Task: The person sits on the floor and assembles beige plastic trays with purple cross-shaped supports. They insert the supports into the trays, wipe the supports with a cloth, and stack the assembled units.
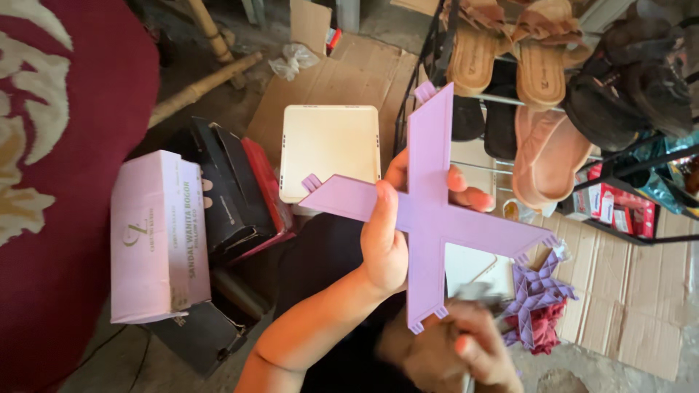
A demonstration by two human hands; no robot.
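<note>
My left hand (393, 240) grips the lilac cross-shaped plastic piece (429, 211) at its centre, thumb on the front, fingertips curling round at three o'clock. Its longer arm runs from twelve to six, the shorter from ten to four. My right hand (470, 349), blurred at six o'clock, is just below the bottom arm's clips; I cannot tell whether it is open or closed. The left hand is the nearer one, already on the piece. At nine o'clock lies a pale pink shoebox (156, 236), beside it a black and red box (237, 189). A cream square panel (329, 149) sits at eleven. More lilac pieces (539, 291) lie at four.
</note>
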